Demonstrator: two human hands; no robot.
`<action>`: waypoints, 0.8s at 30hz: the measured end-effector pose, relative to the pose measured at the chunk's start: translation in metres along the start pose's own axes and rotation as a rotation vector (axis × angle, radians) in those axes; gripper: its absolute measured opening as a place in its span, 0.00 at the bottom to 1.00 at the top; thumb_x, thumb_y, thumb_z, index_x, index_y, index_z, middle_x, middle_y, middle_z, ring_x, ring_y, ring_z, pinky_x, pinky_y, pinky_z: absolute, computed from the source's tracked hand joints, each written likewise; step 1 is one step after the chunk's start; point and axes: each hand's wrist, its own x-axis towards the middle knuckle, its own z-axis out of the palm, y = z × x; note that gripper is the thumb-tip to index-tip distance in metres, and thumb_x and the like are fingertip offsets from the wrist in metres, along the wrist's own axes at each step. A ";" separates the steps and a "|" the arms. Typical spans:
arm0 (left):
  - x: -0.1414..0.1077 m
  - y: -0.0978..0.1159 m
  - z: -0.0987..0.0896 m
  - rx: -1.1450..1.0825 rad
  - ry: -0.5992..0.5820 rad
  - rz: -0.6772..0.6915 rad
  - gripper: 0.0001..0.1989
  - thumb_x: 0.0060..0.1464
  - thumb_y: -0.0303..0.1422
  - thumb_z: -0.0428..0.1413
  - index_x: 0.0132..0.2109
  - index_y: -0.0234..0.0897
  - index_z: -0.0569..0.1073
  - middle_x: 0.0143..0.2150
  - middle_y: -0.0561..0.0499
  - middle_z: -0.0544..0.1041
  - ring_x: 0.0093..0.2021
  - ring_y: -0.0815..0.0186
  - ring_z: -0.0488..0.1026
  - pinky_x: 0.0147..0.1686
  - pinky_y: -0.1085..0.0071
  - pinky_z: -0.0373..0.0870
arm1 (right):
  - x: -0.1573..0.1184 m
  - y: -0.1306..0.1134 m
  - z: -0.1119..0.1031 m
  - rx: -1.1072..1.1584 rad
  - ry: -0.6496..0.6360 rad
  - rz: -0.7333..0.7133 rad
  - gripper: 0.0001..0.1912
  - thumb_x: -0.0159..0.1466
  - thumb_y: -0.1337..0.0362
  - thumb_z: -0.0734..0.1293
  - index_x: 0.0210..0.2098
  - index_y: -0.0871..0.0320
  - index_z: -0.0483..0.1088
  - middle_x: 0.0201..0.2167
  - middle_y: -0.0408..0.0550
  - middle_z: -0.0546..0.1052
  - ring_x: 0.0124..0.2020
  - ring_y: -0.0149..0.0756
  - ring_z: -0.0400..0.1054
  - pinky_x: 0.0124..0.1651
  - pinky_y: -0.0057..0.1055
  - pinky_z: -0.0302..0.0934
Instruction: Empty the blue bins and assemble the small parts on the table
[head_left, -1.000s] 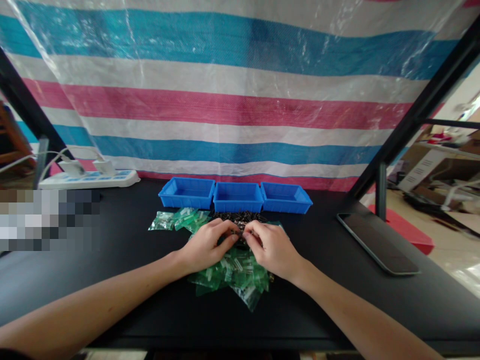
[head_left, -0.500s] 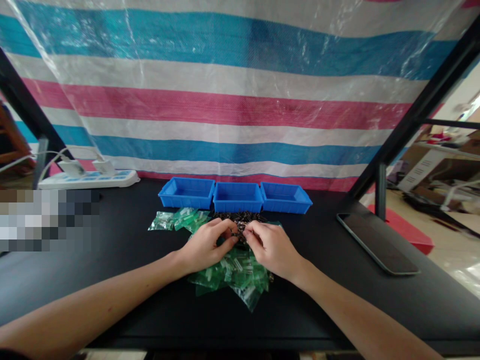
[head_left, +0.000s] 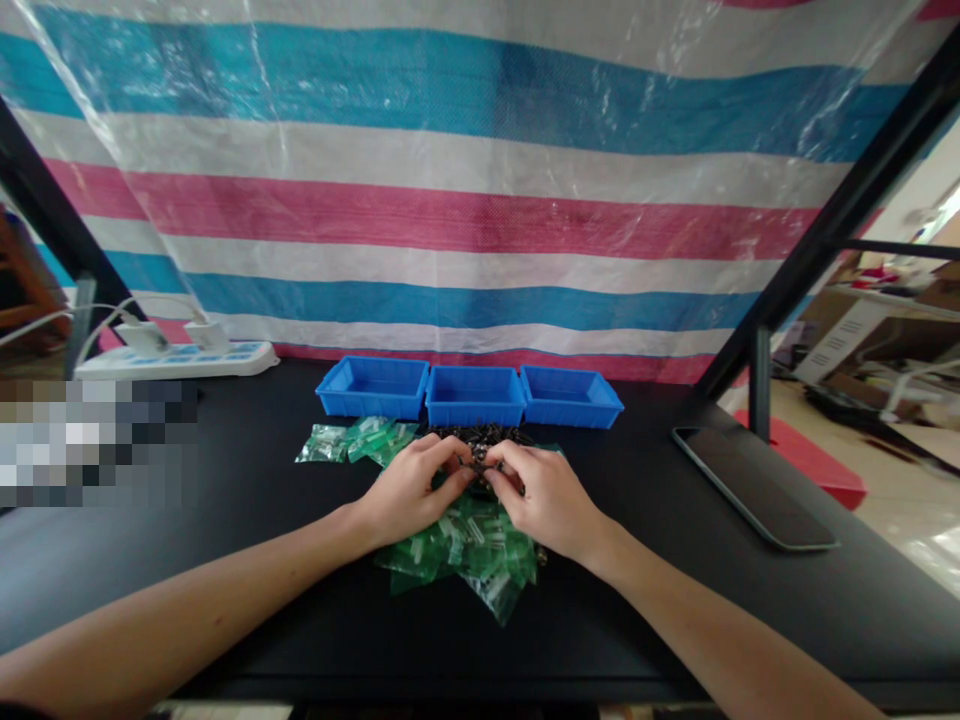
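Over the pile of small dark, screw-like metal pieces (head_left: pixel 489 433), my left hand (head_left: pixel 420 487) and my right hand (head_left: pixel 546 494) face each other with their fingertips almost meeting. Thumb and forefinger of each hand are pinched together on a small dark metal piece (head_left: pixel 478 466). It is too small to make out whether this is one piece or two. Just below and partly under my hands lies a heap of green and clear little plastic bags (head_left: pixel 480 545). More small green bags (head_left: pixel 371 437) spread out beyond my left hand.
Behind the pile stand three blue trays, a left one (head_left: pixel 373 402), a middle one (head_left: pixel 475 412) and a right one (head_left: pixel 574 411). A phone (head_left: pixel 754 490) lies at the right. At the back left is a white power strip (head_left: pixel 180 359) with plugs. A striped sheet (head_left: pixel 450 220) hangs behind the black table (head_left: pixel 300 620).
My right fingertips have come slightly lower and closer to my left ones, with the small dark piece now showing between them. Trays, bags and phone stay in place.
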 end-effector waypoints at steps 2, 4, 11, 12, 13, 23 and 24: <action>0.000 0.000 0.000 -0.001 0.001 -0.010 0.04 0.54 0.31 0.48 0.37 0.36 0.66 0.30 0.52 0.69 0.32 0.67 0.67 0.33 0.72 0.64 | 0.000 0.000 0.001 -0.005 0.002 0.002 0.03 0.59 0.69 0.60 0.32 0.58 0.64 0.21 0.41 0.68 0.22 0.28 0.61 0.28 0.23 0.51; 0.001 0.001 0.000 0.000 -0.003 -0.011 0.04 0.54 0.30 0.48 0.36 0.36 0.66 0.29 0.52 0.69 0.32 0.67 0.67 0.33 0.72 0.64 | 0.000 0.000 0.001 -0.009 0.003 0.007 0.03 0.59 0.69 0.60 0.32 0.58 0.65 0.21 0.41 0.68 0.22 0.28 0.61 0.27 0.23 0.51; 0.001 0.000 0.000 0.012 -0.023 -0.016 0.06 0.55 0.30 0.48 0.35 0.35 0.68 0.31 0.51 0.70 0.33 0.67 0.67 0.33 0.73 0.64 | 0.000 -0.001 0.000 -0.012 0.005 0.010 0.03 0.59 0.68 0.61 0.32 0.58 0.65 0.21 0.41 0.68 0.22 0.27 0.61 0.28 0.22 0.51; 0.001 0.000 0.000 0.016 -0.024 -0.016 0.06 0.55 0.31 0.48 0.36 0.35 0.69 0.31 0.50 0.71 0.33 0.67 0.67 0.33 0.73 0.64 | 0.000 -0.001 0.000 -0.013 0.004 0.011 0.03 0.59 0.68 0.61 0.32 0.58 0.65 0.21 0.41 0.68 0.22 0.27 0.61 0.28 0.22 0.51; 0.001 0.000 0.000 0.020 -0.025 -0.016 0.07 0.55 0.31 0.48 0.36 0.35 0.69 0.31 0.50 0.71 0.33 0.67 0.67 0.33 0.73 0.64 | 0.000 -0.001 0.000 -0.013 0.003 0.011 0.03 0.59 0.68 0.61 0.32 0.58 0.65 0.21 0.41 0.68 0.22 0.27 0.61 0.28 0.23 0.51; 0.001 0.001 -0.001 0.032 -0.001 0.027 0.07 0.55 0.29 0.49 0.34 0.35 0.71 0.30 0.50 0.72 0.33 0.66 0.67 0.34 0.72 0.64 | -0.001 -0.003 -0.001 -0.026 -0.008 0.003 0.04 0.59 0.68 0.60 0.32 0.58 0.66 0.21 0.42 0.69 0.22 0.28 0.62 0.27 0.23 0.51; 0.001 0.001 -0.001 0.033 0.002 0.029 0.07 0.54 0.29 0.49 0.34 0.35 0.71 0.30 0.50 0.72 0.33 0.66 0.67 0.34 0.72 0.64 | -0.001 -0.003 -0.001 -0.026 -0.008 0.001 0.04 0.59 0.68 0.60 0.32 0.57 0.66 0.21 0.42 0.69 0.22 0.28 0.62 0.28 0.23 0.51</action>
